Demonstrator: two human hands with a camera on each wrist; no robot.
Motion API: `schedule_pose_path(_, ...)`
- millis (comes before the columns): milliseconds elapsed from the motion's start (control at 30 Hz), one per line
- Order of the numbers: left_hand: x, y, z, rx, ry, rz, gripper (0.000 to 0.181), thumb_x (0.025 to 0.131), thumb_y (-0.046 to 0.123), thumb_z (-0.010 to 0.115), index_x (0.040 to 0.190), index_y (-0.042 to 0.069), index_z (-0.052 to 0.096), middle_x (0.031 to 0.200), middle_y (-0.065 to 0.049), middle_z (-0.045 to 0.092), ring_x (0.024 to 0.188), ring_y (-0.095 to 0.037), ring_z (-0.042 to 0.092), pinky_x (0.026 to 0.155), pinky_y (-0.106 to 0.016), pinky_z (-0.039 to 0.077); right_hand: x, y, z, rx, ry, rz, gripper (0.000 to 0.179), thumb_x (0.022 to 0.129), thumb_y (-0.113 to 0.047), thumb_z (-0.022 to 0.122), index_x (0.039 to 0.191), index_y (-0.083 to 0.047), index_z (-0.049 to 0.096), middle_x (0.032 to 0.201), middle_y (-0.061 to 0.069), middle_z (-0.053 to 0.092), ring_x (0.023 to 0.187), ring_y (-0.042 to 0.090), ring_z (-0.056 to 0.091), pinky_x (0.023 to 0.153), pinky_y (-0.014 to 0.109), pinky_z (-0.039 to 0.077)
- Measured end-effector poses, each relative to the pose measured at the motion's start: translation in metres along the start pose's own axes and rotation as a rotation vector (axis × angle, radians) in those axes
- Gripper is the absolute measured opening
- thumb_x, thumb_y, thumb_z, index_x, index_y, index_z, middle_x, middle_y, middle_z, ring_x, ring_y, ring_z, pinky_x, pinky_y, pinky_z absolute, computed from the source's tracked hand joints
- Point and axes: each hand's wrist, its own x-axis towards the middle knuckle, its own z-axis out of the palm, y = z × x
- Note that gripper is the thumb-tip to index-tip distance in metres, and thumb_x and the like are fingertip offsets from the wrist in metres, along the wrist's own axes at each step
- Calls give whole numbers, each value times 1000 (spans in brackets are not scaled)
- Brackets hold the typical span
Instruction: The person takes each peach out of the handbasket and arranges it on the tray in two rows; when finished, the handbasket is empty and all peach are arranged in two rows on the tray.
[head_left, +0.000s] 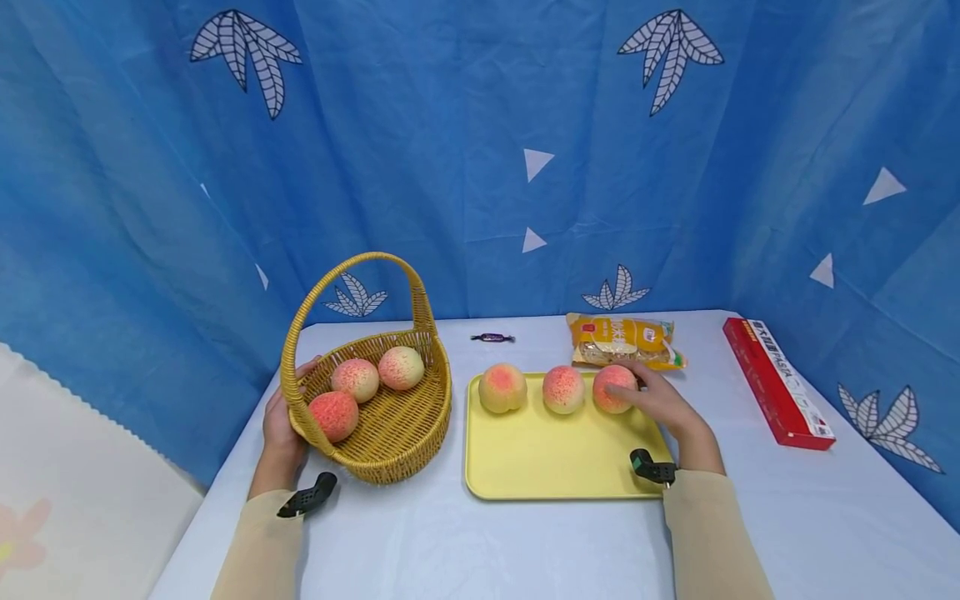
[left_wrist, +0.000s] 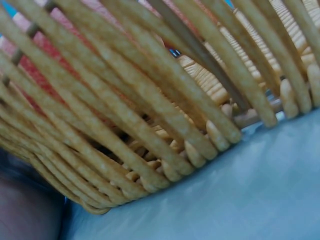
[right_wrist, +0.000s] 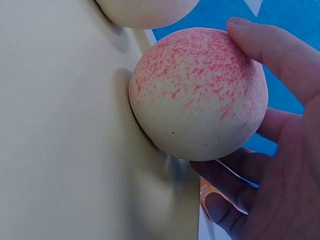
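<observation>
Beneath the person's right hand (head_left: pixel 662 400), on a yellow tray (head_left: pixel 555 458), sits a peach (head_left: pixel 609 385), held between thumb and curled fingers; the left hand (head_left: pixel 279 425) lies against the outer side of a wicker basket (head_left: pixel 397 467), but whether it grips or only touches I cannot tell, for rim and handle hide part of it. The head view alone gives the whole layout: three peaches in the basket (head_left: pixel 356 380), just right of the left hand; two peaches on the tray (head_left: pixel 563 389), in a row to the left of the right hand; a small dark-wrapped sweet (head_left: pixel 492 337) between the hands and farther off; an orange bag (head_left: pixel 622 337) just beyond the right hand; a red box (head_left: pixel 776 383) out to its right on the white counter (head_left: pixel 465 550). The left wrist view shows the slanting weave up close, a reddish surface behind it and blurred skin at the edge; the right wrist view reveals the held peach's pale side, which the head view misses. That peach is round and cream-coloured, flecked pinkish red over the part nearest the thumb, with a few tiny dark specks on the pale side.
</observation>
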Motion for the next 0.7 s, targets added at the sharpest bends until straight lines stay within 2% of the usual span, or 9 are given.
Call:
schedule_pose_path(200, 0, 0, -1, 2, 0, 10, 45, 106, 23, 41, 149, 15, 48, 158, 7, 43, 149, -12, 32, 126, -28, 22, -2, -3, 0, -5, 25, -30, 82, 93, -49, 65, 155, -9, 30, 148, 24, 40, 130, 41, 38, 111, 64, 36)
schedule_pose_path(333, 0, -1, -2, -4, -2, 11, 45, 105, 23, 42, 149, 14, 48, 157, 7, 44, 148, -12, 32, 125, -28, 23, -3, -6, 0, -5, 63, -41, 78, 94, -48, 64, 154, -10, 32, 149, 22, 41, 133, 43, 37, 109, 67, 36)
schedule_pose_path(533, 0, -3, -2, -9, -6, 9, 45, 105, 23, 42, 149, 14, 48, 158, 7, 44, 148, -13, 33, 125, -28, 23, -3, -11, -1, -10, 116, -70, 74, 94, -48, 64, 153, -12, 35, 156, 21, 36, 142, 47, 29, 111, 73, 28)
schedule_pose_path(700, -1, -2, -1, -6, -2, 7, 45, 105, 23, 42, 149, 15, 48, 157, 7, 44, 148, -13, 33, 126, -29, 22, -4, -17, 0, -18, 175, -117, 68, 96, -46, 62, 152, -13, 38, 157, 20, 36, 146, 45, 25, 113, 75, 22)
